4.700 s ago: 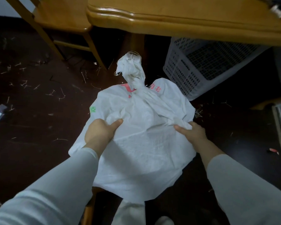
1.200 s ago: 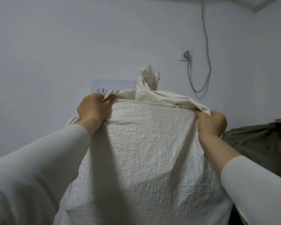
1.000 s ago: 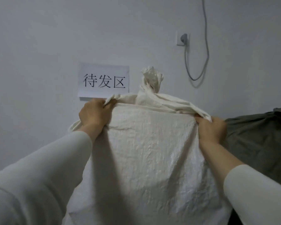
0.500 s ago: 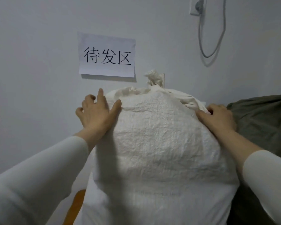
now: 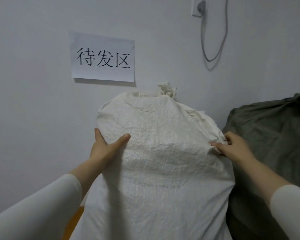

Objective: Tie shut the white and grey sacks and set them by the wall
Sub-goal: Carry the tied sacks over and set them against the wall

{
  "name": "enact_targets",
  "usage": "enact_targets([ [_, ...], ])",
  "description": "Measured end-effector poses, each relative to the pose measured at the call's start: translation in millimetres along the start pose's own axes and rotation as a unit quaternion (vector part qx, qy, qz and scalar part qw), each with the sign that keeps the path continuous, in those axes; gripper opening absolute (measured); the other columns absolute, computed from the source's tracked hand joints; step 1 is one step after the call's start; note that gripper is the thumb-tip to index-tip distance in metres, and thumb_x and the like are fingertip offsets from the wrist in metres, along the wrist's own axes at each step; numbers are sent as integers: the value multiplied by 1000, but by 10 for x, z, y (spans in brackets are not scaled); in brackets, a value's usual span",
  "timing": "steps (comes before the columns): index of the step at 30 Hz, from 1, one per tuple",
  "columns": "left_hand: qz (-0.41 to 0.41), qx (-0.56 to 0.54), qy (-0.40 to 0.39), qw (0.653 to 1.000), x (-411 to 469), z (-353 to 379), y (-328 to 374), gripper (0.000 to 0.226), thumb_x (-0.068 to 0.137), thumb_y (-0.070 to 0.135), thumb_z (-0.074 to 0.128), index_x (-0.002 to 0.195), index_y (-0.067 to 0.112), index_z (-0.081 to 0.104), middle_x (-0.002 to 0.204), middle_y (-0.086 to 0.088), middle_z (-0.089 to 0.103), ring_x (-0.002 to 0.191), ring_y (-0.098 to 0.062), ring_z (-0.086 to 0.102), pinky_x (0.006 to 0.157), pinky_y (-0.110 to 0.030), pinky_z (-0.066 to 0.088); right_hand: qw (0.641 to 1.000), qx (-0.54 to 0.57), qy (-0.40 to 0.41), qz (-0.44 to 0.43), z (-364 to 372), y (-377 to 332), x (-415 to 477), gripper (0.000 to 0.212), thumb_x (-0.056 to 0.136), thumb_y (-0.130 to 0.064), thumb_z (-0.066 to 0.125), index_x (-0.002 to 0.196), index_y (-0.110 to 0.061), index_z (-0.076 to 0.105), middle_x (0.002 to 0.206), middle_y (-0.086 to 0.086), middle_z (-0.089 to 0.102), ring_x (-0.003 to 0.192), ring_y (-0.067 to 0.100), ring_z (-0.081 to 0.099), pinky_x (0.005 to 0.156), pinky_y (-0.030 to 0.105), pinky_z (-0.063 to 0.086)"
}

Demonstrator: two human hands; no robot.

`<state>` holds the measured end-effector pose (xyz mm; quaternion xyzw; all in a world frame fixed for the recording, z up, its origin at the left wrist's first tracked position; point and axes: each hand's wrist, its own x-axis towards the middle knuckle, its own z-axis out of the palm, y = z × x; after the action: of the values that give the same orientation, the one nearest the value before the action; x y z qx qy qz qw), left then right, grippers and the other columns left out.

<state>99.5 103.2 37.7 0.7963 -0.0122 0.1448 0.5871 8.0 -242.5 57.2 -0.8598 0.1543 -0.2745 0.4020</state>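
Note:
The white woven sack stands upright against the wall, its tied neck pointing up at the top. My left hand presses flat on the sack's left side, thumb spread across the front. My right hand is on the sack's right shoulder, where thumb and curled fingers pinch a fold of the fabric. The grey-green sack sits right beside it against the wall, touching the white one. Its top runs out of view at the right edge.
A paper sign with three black characters is stuck on the pale wall above the sack. A socket with a grey cable hangs at upper right. A bit of orange wood shows at the lower left.
The white sack was lifted from the floor by the table and carried to the wall. In the last second it came down under the sign, and both hands slid from its top to its sides.

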Motion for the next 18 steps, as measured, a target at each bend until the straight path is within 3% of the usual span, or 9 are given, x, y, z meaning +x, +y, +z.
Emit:
enact_targets([
  [5,72,35,-16,997,218,289,32,119,61,61,74,148,21,3,148,-5,35,134,-29,38,111,-42,34,996,-50,62,-27,-105,279,-142,36,82,-34,67,80,-1,51,71,9,53,61,20,47,57,31,37],
  [8,76,90,2,993,291,310,-47,112,68,65,62,148,26,-6,153,-13,20,141,-31,24,114,-48,24,996,-26,69,-39,13,304,-167,35,87,-38,60,81,-6,47,71,2,49,66,20,48,54,28,33],
  [10,53,167,14,984,234,299,-102,93,77,68,47,147,35,-5,157,-12,3,145,-30,8,116,-52,14,998,-2,48,-28,145,229,-170,42,89,-47,51,103,-8,48,91,3,54,87,25,53,66,30,41],
  [11,51,203,17,978,165,299,-127,84,81,69,40,146,39,-4,157,-9,-7,146,-28,-2,116,-53,7,999,4,45,-13,211,188,-180,55,88,-54,47,121,-11,43,113,8,53,104,27,51,82,35,44],
  [13,77,251,18,965,-25,310,-163,81,80,73,31,145,42,-7,156,-4,-20,144,-21,-17,114,-55,-5,997,-2,82,-1,332,124,-245,75,85,-64,40,144,-23,19,151,10,20,134,33,31,107,49,32],
  [15,111,276,-2,955,-196,334,-226,87,73,78,29,143,45,-12,153,1,-27,142,-18,-24,112,-56,-10,989,-53,125,-56,416,73,-334,77,85,-65,37,147,-33,5,157,5,-7,143,33,11,113,54,21],
  [18,129,333,-57,932,-323,361,-392,95,68,81,35,138,49,-21,151,4,-34,141,-18,-27,111,-58,-6,978,-159,73,-117,536,123,-329,67,89,-61,30,147,-40,2,156,-5,-18,145,28,-4,115,55,11],
])
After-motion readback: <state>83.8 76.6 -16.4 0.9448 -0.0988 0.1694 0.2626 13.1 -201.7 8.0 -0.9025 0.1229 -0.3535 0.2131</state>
